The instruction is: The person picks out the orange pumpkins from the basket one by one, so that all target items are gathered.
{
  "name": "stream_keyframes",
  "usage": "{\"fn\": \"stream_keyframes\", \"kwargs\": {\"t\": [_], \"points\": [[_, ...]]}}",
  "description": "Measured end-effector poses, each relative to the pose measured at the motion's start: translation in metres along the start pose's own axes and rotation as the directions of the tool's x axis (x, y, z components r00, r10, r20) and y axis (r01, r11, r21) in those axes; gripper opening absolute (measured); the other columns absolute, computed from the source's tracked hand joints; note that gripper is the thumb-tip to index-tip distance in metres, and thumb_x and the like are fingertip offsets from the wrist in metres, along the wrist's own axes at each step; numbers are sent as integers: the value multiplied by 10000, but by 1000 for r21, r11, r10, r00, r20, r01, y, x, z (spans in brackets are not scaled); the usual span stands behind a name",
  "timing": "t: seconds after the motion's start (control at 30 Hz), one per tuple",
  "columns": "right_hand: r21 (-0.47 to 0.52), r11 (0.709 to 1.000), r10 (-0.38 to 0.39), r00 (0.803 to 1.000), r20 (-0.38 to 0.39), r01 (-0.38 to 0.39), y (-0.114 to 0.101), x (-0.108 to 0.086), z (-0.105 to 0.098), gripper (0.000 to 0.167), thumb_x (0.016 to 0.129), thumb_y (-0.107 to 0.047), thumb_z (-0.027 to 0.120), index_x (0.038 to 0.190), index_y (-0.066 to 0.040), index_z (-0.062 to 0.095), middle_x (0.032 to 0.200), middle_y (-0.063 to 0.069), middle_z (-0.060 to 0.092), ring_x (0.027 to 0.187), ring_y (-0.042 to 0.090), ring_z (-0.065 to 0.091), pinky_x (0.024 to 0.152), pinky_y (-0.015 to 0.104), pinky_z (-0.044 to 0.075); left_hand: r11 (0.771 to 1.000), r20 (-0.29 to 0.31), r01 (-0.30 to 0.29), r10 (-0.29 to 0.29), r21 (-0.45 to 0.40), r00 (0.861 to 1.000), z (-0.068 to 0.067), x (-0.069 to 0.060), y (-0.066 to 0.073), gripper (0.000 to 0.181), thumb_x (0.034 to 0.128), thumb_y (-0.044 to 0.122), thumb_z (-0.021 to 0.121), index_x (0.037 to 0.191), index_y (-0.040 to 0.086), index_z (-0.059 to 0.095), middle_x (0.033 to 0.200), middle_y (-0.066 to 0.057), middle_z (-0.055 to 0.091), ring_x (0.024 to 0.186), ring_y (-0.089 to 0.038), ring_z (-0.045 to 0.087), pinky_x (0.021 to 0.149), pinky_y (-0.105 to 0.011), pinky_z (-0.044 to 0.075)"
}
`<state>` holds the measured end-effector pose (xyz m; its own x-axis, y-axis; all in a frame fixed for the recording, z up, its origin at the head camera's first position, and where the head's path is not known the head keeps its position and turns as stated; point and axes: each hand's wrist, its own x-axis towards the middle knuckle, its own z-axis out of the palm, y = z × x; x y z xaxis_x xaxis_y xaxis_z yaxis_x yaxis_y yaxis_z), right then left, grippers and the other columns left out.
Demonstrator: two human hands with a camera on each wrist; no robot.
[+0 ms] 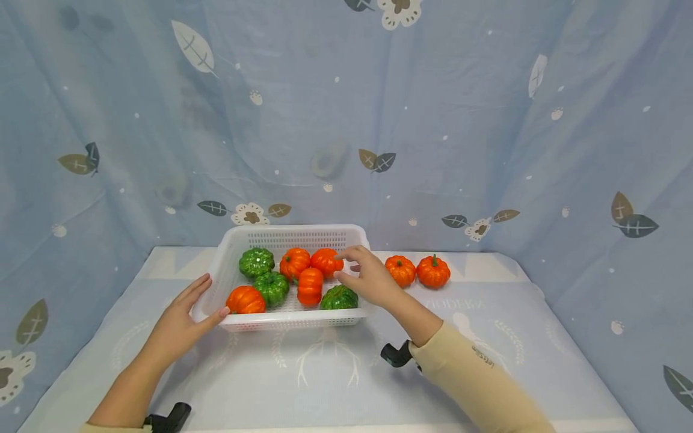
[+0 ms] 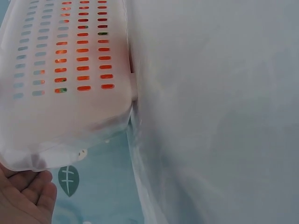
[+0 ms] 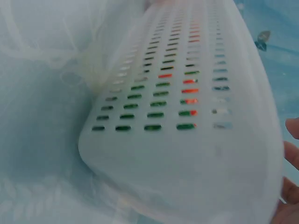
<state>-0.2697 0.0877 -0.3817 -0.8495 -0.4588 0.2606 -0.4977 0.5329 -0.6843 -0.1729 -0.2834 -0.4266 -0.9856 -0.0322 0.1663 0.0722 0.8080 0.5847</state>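
Note:
A white perforated plastic basket (image 1: 292, 319) holds several small pumpkins. Over its right end, my right hand (image 1: 370, 279) reaches in with thumb and fingers apart, close to an orange pumpkin (image 1: 325, 263). Nothing shows in its grasp. My left hand (image 1: 181, 322) touches the basket's front left corner, thumb at the front rim and fingers along the left side. Other orange pumpkins (image 1: 310, 287) and green pumpkins (image 1: 271, 287) lie inside. The left wrist view shows the left fingers (image 2: 35, 189) beside the rim. At the right wrist view's edge, right fingers (image 3: 292, 154) are partly visible.
Two orange pumpkins (image 1: 400, 270) (image 1: 433, 272) sit side by side on the table, right of the basket. A pale patterned cloth (image 1: 325, 385) covers the table. Blue leaf-print curtains (image 1: 433, 120) close in the back and sides.

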Motion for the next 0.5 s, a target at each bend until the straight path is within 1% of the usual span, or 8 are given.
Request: {"fn": "stream_keyframes", "kwargs": {"t": [0.17, 0.23, 0.4, 0.5], "points": [[33, 999, 11, 999, 52, -13, -1, 11, 16, 382, 932, -200, 729, 1273, -52, 640, 1377, 139, 535, 1252, 348, 542, 998, 492, 514, 1000, 3, -4, 4, -7, 1000, -1, 0, 0, 947, 897, 539, 693, 1557, -5, 288, 1624, -211, 237, 1406, -545, 272, 1018, -772, 285], [33, 999, 14, 998, 67, -17, -1, 16, 21, 396, 932, -199, 730, 1286, -49, 635, 1379, 148, 530, 1248, 365, 542, 1000, 498, 510, 1000, 1, -1, 1, -7, 1000, -1, -1, 0, 944, 896, 535, 695, 1555, -7, 291, 1622, -214, 239, 1404, -546, 274, 1016, -774, 287], [-27, 999, 26, 994, 107, -24, 1, 28, 34, 416, 932, -216, 731, 1298, -51, 624, 1328, 143, 562, 1189, 352, 570, 986, 458, 509, 1000, -11, 7, -7, -4, 1000, 1, 0, 0, 943, 893, 536, 698, 1552, -7, 299, 1615, -222, 250, 1400, -547, 283, 1005, -775, 297], [-84, 996, 35, 988, 151, -23, 1, 34, 39, 426, 937, -236, 725, 1312, -67, 614, 1339, 117, 572, 1209, 312, 559, 1009, 432, 488, 1000, -19, 2, -2, -6, 1000, 2, 0, -1, 940, 891, 531, 704, 1547, -13, 308, 1611, -224, 258, 1399, -545, 285, 1011, -772, 295]]}}
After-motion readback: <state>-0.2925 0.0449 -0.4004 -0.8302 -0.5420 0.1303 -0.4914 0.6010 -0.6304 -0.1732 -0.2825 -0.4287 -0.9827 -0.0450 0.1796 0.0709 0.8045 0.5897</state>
